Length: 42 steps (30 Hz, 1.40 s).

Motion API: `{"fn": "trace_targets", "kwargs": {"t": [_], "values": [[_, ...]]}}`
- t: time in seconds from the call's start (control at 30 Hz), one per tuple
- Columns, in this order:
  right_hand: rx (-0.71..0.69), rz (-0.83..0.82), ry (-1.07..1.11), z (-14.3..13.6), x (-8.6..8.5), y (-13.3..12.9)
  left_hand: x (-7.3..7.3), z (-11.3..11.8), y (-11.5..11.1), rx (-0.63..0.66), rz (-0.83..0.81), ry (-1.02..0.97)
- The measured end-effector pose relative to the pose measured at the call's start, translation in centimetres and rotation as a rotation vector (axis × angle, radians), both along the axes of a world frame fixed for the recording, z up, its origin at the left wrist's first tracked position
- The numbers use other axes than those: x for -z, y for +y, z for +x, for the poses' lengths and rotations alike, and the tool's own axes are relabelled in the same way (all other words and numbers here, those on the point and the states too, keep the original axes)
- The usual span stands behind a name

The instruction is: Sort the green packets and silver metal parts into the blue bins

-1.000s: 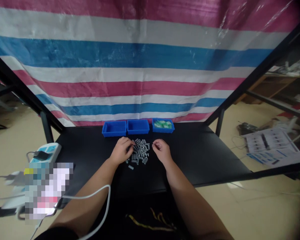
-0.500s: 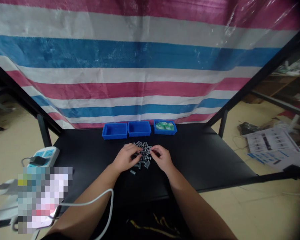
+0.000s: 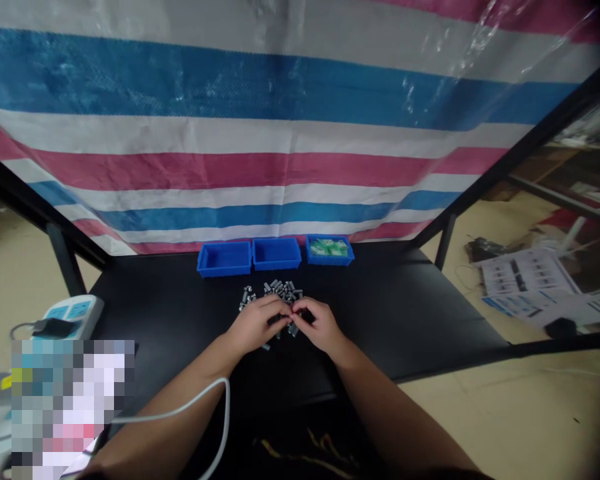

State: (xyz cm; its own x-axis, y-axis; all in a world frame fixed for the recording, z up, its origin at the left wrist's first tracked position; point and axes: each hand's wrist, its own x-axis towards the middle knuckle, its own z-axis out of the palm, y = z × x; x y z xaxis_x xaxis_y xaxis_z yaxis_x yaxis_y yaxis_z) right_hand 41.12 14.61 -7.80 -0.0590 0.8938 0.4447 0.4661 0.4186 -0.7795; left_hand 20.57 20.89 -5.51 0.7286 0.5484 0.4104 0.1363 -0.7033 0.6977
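Both hands meet over a loose pile of small grey metal cylinder-shaped pieces on the black table. My left hand is closed, its thumb and fingers pinched together at the pile's near side. Fingertip to fingertip with it is my right hand, also closed in a pinch. Whatever lies between the fingertips is too small and covered to make out. A smaller cluster of metal pieces shows just beyond my left hand. Part of the pile is hidden under the hands.
Along the back stand a left blue bin, a middle blue bin and a right blue bin holding green-and-white packets. A white power strip sits at left. A white cable crosses over my left forearm. Striped sheeting hangs behind.
My hands have come together, the right moving left until the fingertips meet. The small cluster beyond my left hand now shows more. The view has shifted slightly.
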Motion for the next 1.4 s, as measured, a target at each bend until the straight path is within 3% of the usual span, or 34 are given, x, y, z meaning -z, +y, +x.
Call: {"fn": "trace_targets", "kwargs": {"t": [0.23, 0.5, 0.63, 0.83, 1.0, 1.1, 1.2, 1.3, 1.4], "values": [[0.009, -0.010, 0.034, -0.1, -0.3, -0.2, 0.4, -0.5, 0.6, -0.073, -0.032, -0.036], [0.400, -0.048, 0.140, 2.3, 1.0, 1.3, 0.8, -1.2, 1.6, -0.355, -0.135, -0.054], [0.467, -0.121, 0.218, 3.2, 1.8, 1.7, 1.0, -1.5, 2.2, -0.459, -0.252, -0.100], [0.357, -0.155, 0.116, 2.3, 1.8, 1.5, 2.2, -2.8, 4.6, -0.659, -0.422, -0.331], [0.333, -0.129, -0.013, 1.7, 1.6, 1.5, 3.0, -3.7, 6.6, -0.732, -0.554, -0.520], [0.331, -0.025, -0.085, 1.3, 0.7, 1.9, 3.2, -3.6, 6.6, -0.682, -0.584, -0.531], [0.199, 0.026, -0.112, 0.4, -1.4, 3.0, 3.1, -3.0, 5.5, -0.571, -0.551, -0.415], [-0.004, -0.020, -0.086, -0.9, -3.5, 4.7, 2.5, -2.4, 4.2, -0.447, -0.472, -0.299], [-0.133, -0.128, -0.072, -2.1, -4.0, 6.6, 2.1, -2.0, 3.5, -0.377, -0.428, -0.257]]}}
